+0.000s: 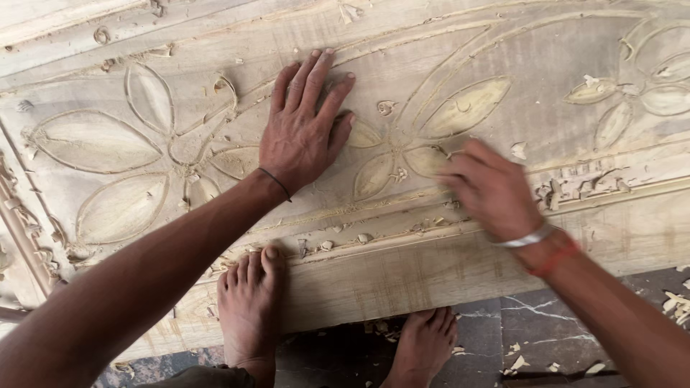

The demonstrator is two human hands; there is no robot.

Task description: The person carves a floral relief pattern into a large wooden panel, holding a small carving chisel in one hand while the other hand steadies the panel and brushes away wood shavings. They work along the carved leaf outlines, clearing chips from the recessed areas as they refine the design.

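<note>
Timber fills nearly the whole view: a large carved wood panel (402, 65) lies flat and low over a dark marble floor (532, 330), its pale face cut with leaf and petal shapes. The left hand (305, 133) rests palm down on the panel between two flower motifs, fingers spread and open, holding nothing. The right hand (489, 190) sits at the panel's moulded lower edge beside a carved leaf (463, 108); it is blurred, its fingers curled, and I cannot tell whether its grip holds anything. The left foot (248, 309) is planted on the panel's near border, while the right foot (424, 345) stands on the floor.

Judging by its thickness and spread, the panel is heavy and stiff, not slippery, and would best be taken by its long plain edges; the raised carving looks liable to chip. Wood chips (675, 305) lie scattered on the floor and in the carved grooves. No packages, labels or signs show anywhere in view.
</note>
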